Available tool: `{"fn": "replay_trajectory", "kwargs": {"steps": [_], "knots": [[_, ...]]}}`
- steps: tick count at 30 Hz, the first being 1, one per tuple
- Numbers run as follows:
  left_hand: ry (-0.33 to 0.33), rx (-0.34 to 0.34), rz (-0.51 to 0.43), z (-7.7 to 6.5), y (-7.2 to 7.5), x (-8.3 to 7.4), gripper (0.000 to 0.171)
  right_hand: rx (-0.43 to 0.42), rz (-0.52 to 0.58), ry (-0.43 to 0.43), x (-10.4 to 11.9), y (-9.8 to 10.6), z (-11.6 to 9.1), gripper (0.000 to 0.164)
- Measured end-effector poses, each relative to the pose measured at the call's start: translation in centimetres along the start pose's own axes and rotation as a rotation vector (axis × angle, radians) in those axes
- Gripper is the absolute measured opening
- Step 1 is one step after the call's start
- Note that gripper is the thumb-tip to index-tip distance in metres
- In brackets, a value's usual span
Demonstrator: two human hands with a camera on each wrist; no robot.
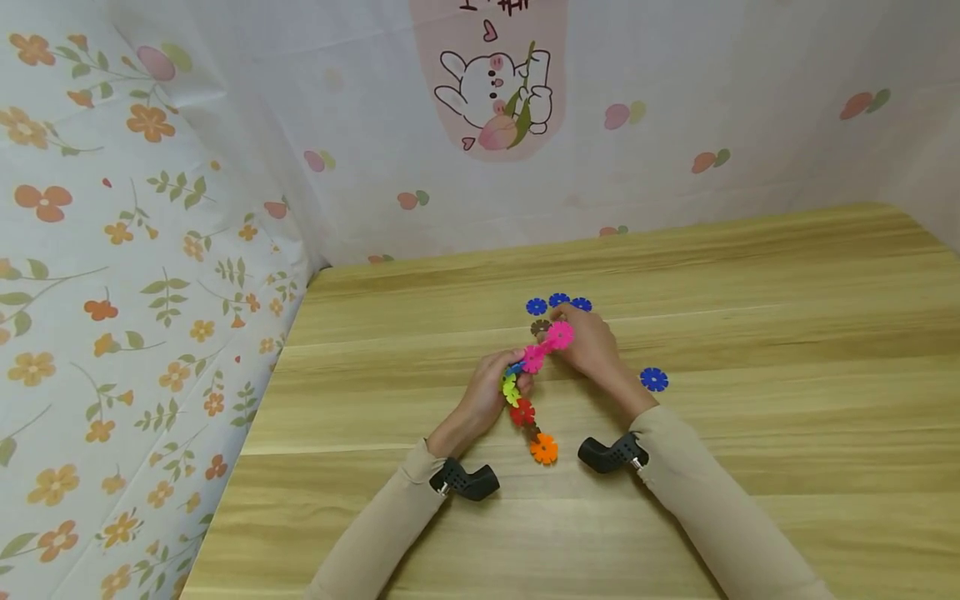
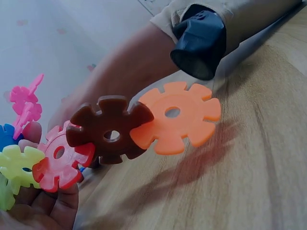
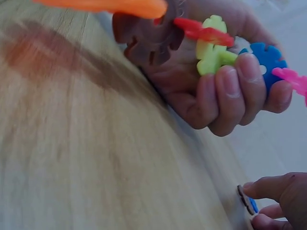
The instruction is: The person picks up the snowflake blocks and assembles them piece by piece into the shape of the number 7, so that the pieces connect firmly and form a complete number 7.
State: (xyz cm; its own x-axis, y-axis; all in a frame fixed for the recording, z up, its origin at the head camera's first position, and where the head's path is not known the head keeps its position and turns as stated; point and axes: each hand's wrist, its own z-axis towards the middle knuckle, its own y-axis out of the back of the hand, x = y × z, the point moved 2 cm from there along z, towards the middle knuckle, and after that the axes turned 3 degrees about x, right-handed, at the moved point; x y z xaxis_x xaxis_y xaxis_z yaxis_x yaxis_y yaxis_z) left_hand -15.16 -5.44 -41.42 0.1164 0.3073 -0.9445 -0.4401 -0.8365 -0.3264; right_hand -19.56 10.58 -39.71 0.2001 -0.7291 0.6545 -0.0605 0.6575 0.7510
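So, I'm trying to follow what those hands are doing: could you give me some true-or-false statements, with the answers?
1. The left hand holds a chain of discs. True.
2. The chain's end nearest the person is green. False: it is an orange disc.
3. A blue disc lies to the right of the right forearm. True.
4. Every loose disc is blue. False: a brown disc is at the right hand's fingertips.

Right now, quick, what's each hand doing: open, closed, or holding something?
Left hand: closed, holding the chain of colored flower discs.
Right hand: fingertips at the brown disc; whether it's pinched cannot be told.
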Motion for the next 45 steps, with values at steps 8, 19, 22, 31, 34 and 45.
{"fn": "replay_trajectory", "kwargs": {"steps": [8,19,22,31,34,45], "knots": [[0.012,-0.008,-0.01,0.0,0.1,-0.2,0.029,-0.021,-0.042,0.012,0.6,-0.5,0.4,0.037],[0.027,-0.002,0.011,0.1,0.0,0.0,0.029,0.013,0.07,-0.046,0.2,-0.4,0.3,0.027],[0.023,0.001,0.025,0.1,0.0,0.0,0.029,0.017,0.092,-0.025,0.0,-0.2,0.2,0.021],[0.049,-0.048,0.073,-0.1,0.0,0.1,0.032,0.105,0.157,0.038,-0.4,1.3,-0.6,0.015],[0.044,-0.043,0.106,-0.1,-0.1,0.1,0.037,0.156,0.169,0.04,-0.7,2.5,-1.3,0.012],[0.04,0.002,0.21,0.0,0.3,-0.3,0.027,0.098,0.193,0.188,-3.1,6.6,-5.3,0.015]]}}
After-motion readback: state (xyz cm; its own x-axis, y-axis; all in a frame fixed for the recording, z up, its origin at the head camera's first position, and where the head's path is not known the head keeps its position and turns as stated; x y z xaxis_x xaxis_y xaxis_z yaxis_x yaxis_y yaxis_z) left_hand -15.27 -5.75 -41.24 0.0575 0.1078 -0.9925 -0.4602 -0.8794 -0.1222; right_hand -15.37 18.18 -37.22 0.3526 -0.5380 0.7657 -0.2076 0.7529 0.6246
